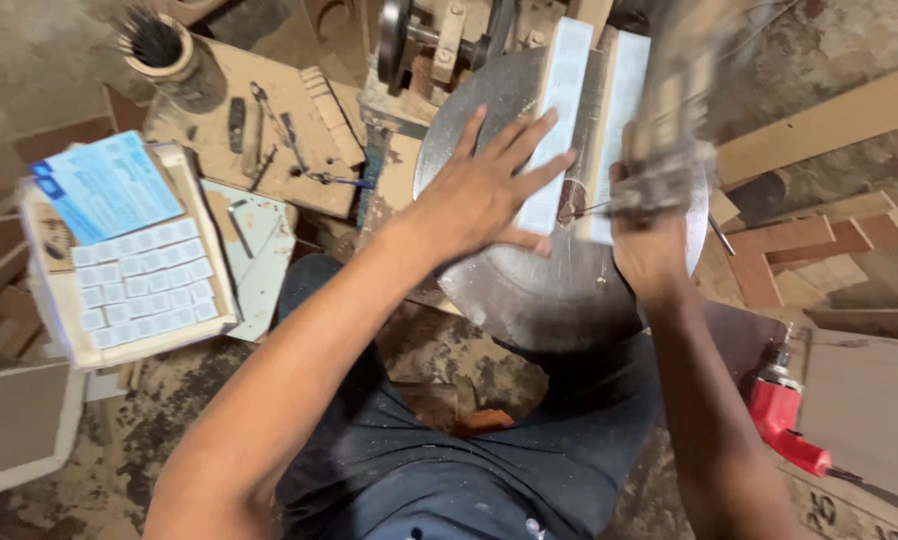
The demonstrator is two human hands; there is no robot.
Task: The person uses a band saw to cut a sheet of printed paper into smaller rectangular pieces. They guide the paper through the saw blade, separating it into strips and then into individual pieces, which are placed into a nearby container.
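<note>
My left hand (489, 185) lies flat with fingers spread on a long white strip (559, 110) that rests on a round metal disc (529, 290). A second white strip (619, 110) lies alongside it to the right. My right hand (649, 245) grips a blurred metal-framed tool (669, 130) held upright over the right strip; a thin blade or wire runs from it toward the left strip. A machine with a pulley wheel (399, 40) stands behind the disc.
A box (119, 345) of small white square pieces with a blue paper on top sits at left. A board (239, 110) holds hand tools and a round container. Wood offcuts (819, 250) lie at right; a red power drill (784, 420) lower right.
</note>
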